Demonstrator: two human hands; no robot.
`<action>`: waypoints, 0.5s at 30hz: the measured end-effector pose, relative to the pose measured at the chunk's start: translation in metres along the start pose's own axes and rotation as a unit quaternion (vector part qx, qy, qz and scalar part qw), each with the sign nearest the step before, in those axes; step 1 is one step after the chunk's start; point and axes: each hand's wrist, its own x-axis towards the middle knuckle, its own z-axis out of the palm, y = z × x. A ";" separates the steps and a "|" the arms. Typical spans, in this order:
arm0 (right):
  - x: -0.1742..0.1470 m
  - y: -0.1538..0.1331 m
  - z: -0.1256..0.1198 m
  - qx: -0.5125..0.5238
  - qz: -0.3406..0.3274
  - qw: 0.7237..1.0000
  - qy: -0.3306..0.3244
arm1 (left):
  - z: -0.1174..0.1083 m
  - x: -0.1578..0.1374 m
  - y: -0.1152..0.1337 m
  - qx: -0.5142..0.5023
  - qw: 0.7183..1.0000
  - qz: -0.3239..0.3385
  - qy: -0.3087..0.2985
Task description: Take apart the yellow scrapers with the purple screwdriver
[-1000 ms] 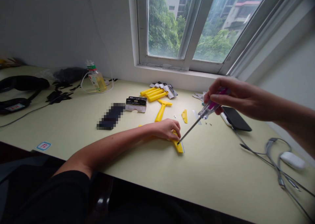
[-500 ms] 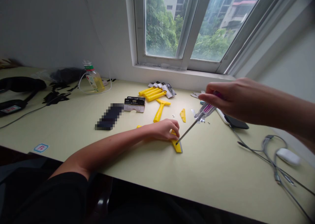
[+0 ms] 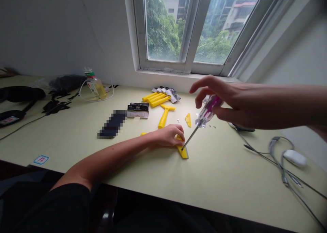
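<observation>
Left hand (image 3: 170, 136) pinches yellow scraper head (image 3: 183, 152) on bench (image 3: 158, 178). Right hand (image 3: 224, 101) loosely holds clear-and-purple screwdriver (image 3: 205, 116), index finger raised; driver tip meets scraper head. Beyond scraper head: yellow plate (image 3: 188, 120), T-shaped yellow handle (image 3: 163, 118), small screws (image 3: 214, 127).

Yellow scraper (image 3: 183, 153), screwdriver handle (image 3: 206, 113) (clear, purple)

"Where did our light come from?"
"The window (image 3: 190, 30); we saw a dim left wall (image 3: 56, 31) and soft shadows on the bench (image 3: 219, 185)."
"Was it sharp?"
"Mostly, but we noticed stretched edges and a pixelated patch (image 3: 112, 124)."
</observation>
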 end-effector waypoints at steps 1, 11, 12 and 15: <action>0.000 -0.003 -0.001 0.000 -0.003 1.000 -0.031 | 0.000 0.000 0.000 -0.004 1.000 -0.001 0.000; 0.001 -0.004 0.024 -0.019 -0.044 0.998 0.038 | -0.014 -0.010 0.015 -0.103 0.992 0.077 0.006; -0.001 -0.004 0.024 -0.013 -0.058 0.998 0.036 | -0.014 -0.011 0.015 -0.098 0.992 0.083 -0.009; -0.008 -0.008 0.028 0.022 -0.097 0.994 0.044 | -0.012 -0.013 0.015 -0.047 0.996 0.075 -0.031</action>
